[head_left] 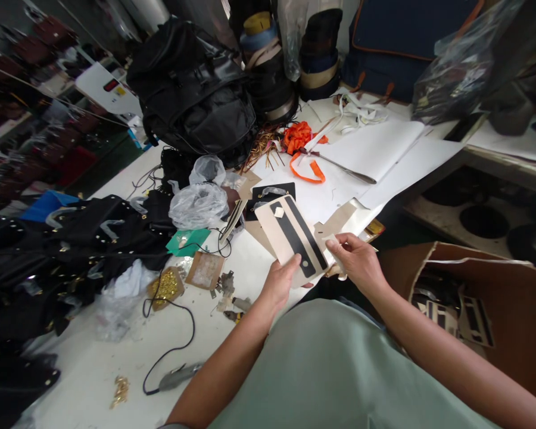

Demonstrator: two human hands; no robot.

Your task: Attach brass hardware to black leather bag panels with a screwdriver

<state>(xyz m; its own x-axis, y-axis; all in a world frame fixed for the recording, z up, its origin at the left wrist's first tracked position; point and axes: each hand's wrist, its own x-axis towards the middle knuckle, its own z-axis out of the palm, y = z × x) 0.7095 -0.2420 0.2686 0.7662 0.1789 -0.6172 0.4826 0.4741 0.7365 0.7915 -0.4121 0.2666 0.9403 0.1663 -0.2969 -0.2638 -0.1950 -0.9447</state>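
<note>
My left hand (pixel 284 279) grips a flat beige panel (pixel 272 232) by its near edge, thumb on top. Two black stripes run along this panel, with a small white patch near its far end and a pale dot near its thumb end. At the panel's right side, my right hand (pixel 356 260) pinches a small off-white piece (pixel 335 246) between thumb and fingers. Whether that piece touches the panel I cannot tell. Just beyond the panel lie a black piece with a clear plastic strip (pixel 274 192) and brown card (pixel 339 219) on the table.
A cardboard box (pixel 486 262) with striped panels inside stands at right. On the white table (pixel 232 357) are a corded grey tool (pixel 178 376), gold fittings (pixel 166 287), plastic bags (pixel 199 205), scissors (pixel 346 170) and orange ribbon (pixel 298 138). A black bag (pixel 201 95) stands behind.
</note>
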